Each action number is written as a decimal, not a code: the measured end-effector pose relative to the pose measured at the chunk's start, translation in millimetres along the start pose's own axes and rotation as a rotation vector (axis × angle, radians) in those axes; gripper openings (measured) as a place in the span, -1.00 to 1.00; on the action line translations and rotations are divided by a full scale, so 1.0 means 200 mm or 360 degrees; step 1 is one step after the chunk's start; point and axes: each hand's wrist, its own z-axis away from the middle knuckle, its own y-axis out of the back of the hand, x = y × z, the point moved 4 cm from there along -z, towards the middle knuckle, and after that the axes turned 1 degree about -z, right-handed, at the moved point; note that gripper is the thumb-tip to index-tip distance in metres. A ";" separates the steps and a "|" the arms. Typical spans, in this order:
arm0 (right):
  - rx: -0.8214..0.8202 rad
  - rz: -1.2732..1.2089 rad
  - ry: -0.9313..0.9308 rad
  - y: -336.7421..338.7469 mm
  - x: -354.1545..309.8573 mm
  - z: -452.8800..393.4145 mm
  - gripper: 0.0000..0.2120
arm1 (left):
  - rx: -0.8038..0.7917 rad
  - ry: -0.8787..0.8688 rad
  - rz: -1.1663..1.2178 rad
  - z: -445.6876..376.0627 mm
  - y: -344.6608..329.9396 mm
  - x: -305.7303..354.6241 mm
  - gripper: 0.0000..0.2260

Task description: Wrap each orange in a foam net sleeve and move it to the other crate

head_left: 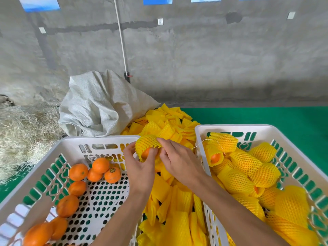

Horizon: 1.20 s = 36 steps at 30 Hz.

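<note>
Both hands meet at centre frame, just above the gap between the two crates. The left hand (140,167) cups an orange (146,153) from below, fingers curled round it, while the right hand (174,161) pinches the yellow foam sleeve (148,143) and holds it over the fruit's top. One end of the orange shows bare beneath the net's edge. At eight o'clock the left crate (99,139) holds loose oranges (78,172) along its far and left walls, with bare perforated floor near its right rim. At three o'clock the right crate (230,127) is packed with wrapped fruit (245,161) close to its rim. Spare sleeves (177,206) fill the channel between the crates, from six o'clock up to twelve.
</note>
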 end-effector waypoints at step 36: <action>0.0137 0.0019 -0.0480 0.03 0.08 0.03 -0.63 | -0.0444 0.0161 0.0021 0.00 -0.08 -0.03 -0.73</action>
